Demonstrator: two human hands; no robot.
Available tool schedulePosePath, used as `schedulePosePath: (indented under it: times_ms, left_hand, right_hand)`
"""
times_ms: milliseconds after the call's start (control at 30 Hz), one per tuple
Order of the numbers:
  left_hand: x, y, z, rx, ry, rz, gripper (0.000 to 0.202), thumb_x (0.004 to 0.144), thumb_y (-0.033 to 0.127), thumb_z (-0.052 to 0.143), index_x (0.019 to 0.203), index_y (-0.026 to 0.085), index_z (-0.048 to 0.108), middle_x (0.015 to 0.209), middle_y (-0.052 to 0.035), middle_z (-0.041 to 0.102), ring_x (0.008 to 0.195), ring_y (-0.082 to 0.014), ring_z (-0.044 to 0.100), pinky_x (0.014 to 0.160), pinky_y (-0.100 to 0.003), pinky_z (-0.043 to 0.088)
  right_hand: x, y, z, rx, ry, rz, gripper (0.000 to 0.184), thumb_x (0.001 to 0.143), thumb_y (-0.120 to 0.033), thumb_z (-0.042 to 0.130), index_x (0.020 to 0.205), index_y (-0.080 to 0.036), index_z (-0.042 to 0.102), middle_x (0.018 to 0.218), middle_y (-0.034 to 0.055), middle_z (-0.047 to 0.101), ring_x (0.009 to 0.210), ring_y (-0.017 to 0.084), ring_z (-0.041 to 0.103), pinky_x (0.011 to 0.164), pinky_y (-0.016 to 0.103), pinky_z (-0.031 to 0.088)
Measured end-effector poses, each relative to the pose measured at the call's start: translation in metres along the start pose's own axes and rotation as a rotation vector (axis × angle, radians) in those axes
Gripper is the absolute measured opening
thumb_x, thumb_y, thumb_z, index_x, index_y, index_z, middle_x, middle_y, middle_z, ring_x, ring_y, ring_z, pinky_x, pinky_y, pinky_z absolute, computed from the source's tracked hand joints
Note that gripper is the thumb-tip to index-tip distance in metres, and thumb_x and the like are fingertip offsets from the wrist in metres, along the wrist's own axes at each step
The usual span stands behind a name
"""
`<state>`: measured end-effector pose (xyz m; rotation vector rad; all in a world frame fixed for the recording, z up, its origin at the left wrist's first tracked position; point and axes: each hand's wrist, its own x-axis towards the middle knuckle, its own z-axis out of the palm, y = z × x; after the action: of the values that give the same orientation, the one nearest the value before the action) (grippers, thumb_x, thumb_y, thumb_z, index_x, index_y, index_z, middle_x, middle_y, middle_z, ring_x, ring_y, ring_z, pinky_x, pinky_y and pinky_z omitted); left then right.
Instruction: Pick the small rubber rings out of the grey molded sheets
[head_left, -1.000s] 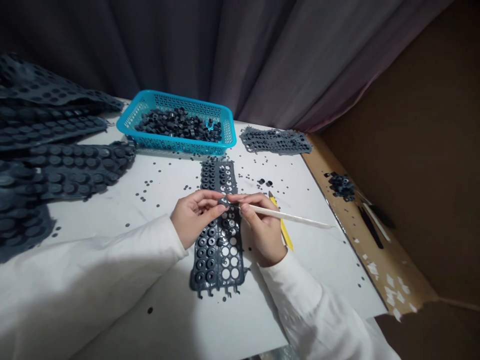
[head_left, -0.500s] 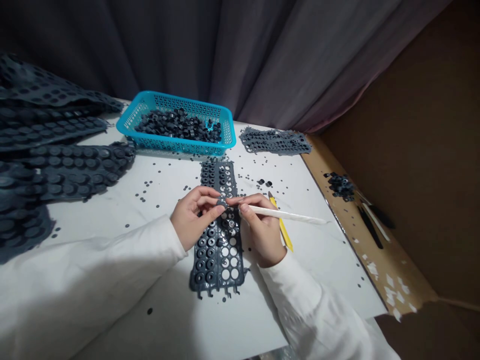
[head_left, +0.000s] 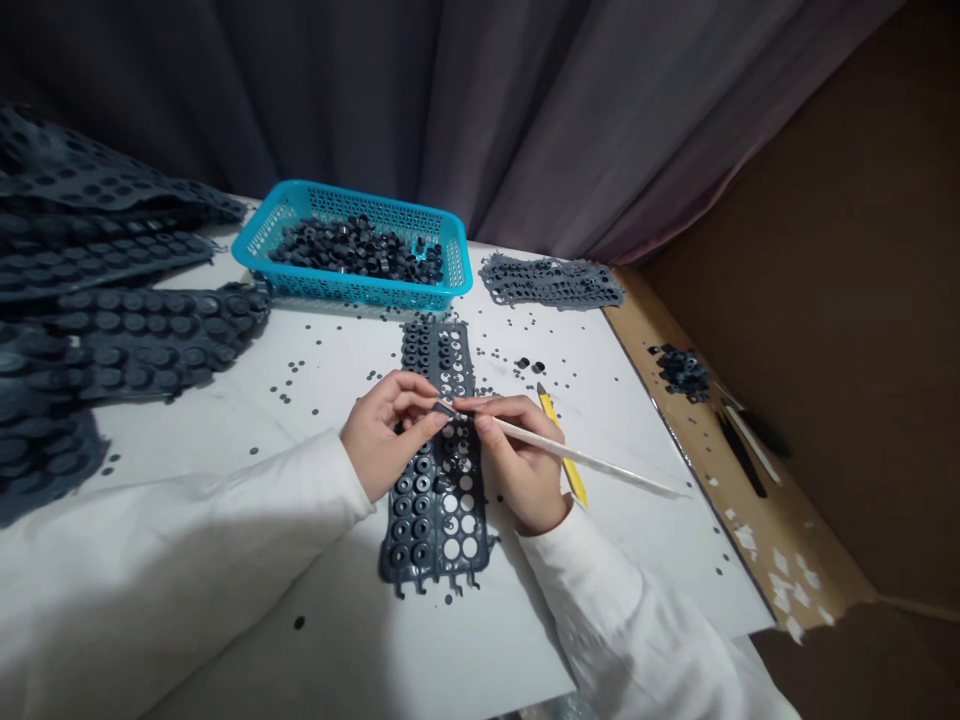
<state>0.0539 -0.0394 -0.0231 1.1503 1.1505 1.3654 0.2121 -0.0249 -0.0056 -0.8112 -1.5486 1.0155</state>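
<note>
My left hand (head_left: 395, 425) is closed, pinching a small dark rubber ring (head_left: 444, 409) between thumb and fingers. Gripped like a pen in my right hand (head_left: 525, 450) is a thin tool with a long white handle (head_left: 592, 461). Its dark end meets the ring, though my fingertips partly hide the contact. Beneath both hands lies a dark rubber sheet (head_left: 436, 560) with moulded rings in its left columns and mostly open round holes on the right. A yellow tool (head_left: 571, 475) with a dark tip rests just beyond my right hand.
Behind the sheet stands a blue basket (head_left: 352, 291) of small dark rubber parts. Moulded sheets (head_left: 150, 340) are piled at left; a holed sheet (head_left: 551, 281) lies at back right. Tiny black discs dot the white table (head_left: 315, 660). A dark heap (head_left: 681, 373) sits near black-handled tools (head_left: 739, 455).
The white handle has swung, its far end now lower and further right. The small ring between my fingers has tilted. My left hand has barely moved.
</note>
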Motion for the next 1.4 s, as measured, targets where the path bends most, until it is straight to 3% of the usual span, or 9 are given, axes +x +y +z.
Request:
schedulePosePath:
  times_ms: [600,833,1033,1400]
  left_hand:
    - [0.0014,0.0016,-0.0002,0.033,0.016,-0.016,0.019,0.074,0.026,0.068,0.087,0.018,0.056,0.065,0.0023,0.064,0.058,-0.0106,0.054,0.056,-0.023,0.039]
    - [0.0018,0.0025,-0.0007,0.032,0.014,-0.017,0.015,0.071,0.026,0.069,0.078,0.018,0.058,0.063,0.0025,0.063,0.056,-0.0104,0.055,0.054,-0.022,0.037]
    - [0.0015,0.0049,-0.0006,-0.021,-0.019,-0.071,0.015,0.071,0.026,0.068,0.074,0.019,0.055,0.061,0.0014,0.066,0.058,-0.0131,0.061,0.055,-0.023,0.038]
    - [0.0012,0.0035,-0.0026,-0.048,-0.056,-0.095,0.016,0.073,0.026,0.065,0.073,0.019,0.051,0.058,0.0022,0.065,0.057,-0.0128,0.058,0.059,-0.025,0.039]
  right_hand:
    - [-0.0009,0.0005,0.0004,0.041,-0.039,0.005,0.005,0.084,-0.020,0.061,0.087,-0.023,0.063,0.097,0.0041,0.072,0.094,0.019,0.067,0.086,0.039,0.051]
    - [-0.0028,-0.0004,0.0026,0.003,-0.044,0.028,0.004,0.084,-0.023,0.061,0.087,-0.024,0.063,0.096,0.0033,0.072,0.094,0.019,0.067,0.087,0.039,0.052]
    - [-0.0037,0.0002,0.0038,0.016,-0.044,0.025,0.005,0.085,-0.022,0.060,0.088,-0.024,0.063,0.095,0.0031,0.072,0.093,0.018,0.067,0.086,0.038,0.053]
    - [-0.0058,0.0020,0.0075,0.105,-0.022,0.089,0.002,0.086,-0.024,0.059,0.088,-0.024,0.060,0.096,0.0028,0.073,0.092,0.018,0.068,0.084,0.036,0.053]
